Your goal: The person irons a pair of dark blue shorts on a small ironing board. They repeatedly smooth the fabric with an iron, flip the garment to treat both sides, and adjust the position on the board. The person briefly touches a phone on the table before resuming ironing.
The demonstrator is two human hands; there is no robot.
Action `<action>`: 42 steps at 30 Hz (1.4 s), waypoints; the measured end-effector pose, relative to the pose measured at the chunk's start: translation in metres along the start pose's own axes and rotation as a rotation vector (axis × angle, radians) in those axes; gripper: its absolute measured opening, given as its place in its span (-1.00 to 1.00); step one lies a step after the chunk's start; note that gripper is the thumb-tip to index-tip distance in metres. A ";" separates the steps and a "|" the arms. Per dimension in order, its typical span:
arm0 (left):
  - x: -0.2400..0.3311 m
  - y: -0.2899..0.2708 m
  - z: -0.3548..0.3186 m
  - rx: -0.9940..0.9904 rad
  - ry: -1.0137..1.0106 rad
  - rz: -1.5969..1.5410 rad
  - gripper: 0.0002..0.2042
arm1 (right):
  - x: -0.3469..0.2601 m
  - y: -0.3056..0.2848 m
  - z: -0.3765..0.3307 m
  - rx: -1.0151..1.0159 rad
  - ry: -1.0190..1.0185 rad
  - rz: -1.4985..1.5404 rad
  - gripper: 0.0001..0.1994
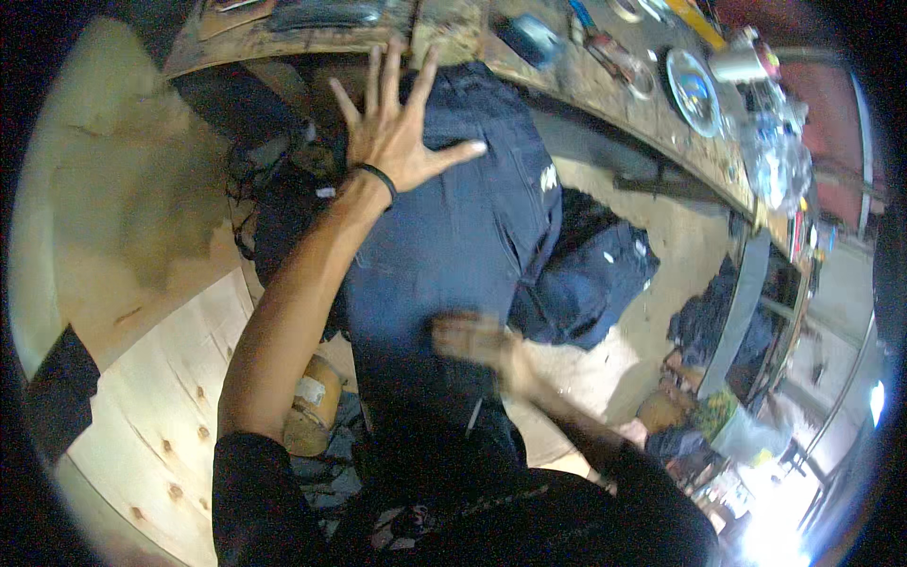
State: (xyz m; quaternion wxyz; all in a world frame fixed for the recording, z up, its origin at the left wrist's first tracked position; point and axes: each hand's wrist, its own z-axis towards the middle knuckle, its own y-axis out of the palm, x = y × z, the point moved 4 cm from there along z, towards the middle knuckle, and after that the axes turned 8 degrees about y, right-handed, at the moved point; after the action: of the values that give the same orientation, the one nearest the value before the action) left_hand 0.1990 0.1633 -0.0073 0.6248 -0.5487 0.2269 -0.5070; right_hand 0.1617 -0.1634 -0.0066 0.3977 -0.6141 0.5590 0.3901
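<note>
A dark navy garment (439,222) of thick, seamed cloth lies spread in front of me, running from the workbench edge down to my lap. A small white mark shows on its right side. I cannot tell what kind of garment it is. My left hand (397,142), with a black band at the wrist, has its fingers spread wide over the upper left part of the cloth and holds nothing. Lower down, my right hand (468,338) is over the cloth, smeared by motion, so its fingers are unclear.
A worn wooden workbench (453,33) runs along the far side, bearing a blue-rimmed dish (694,93) and tape rolls. More dark garments (586,283) lie in a pile at the right. Plywood (161,416) and a yellowish container (312,406) are at the left.
</note>
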 end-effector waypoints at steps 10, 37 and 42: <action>-0.001 0.003 0.003 -0.075 -0.056 -0.039 0.43 | -0.055 -0.045 0.041 0.238 -0.161 -0.298 -0.44; 0.028 -0.114 -0.483 -0.436 -0.655 -0.712 -0.51 | -0.005 0.173 -0.098 1.361 0.191 -0.730 -0.32; -0.065 -0.174 -0.425 -0.190 -0.658 -0.485 -0.58 | -0.062 0.234 -0.059 0.735 0.029 -0.762 0.02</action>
State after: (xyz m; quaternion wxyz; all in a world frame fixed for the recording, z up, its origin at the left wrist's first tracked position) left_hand -0.2497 0.0469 0.0093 0.4731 -0.7742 -0.0748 -0.4138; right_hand -0.0743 -0.2080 0.0607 0.6924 -0.5992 0.4017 -0.0123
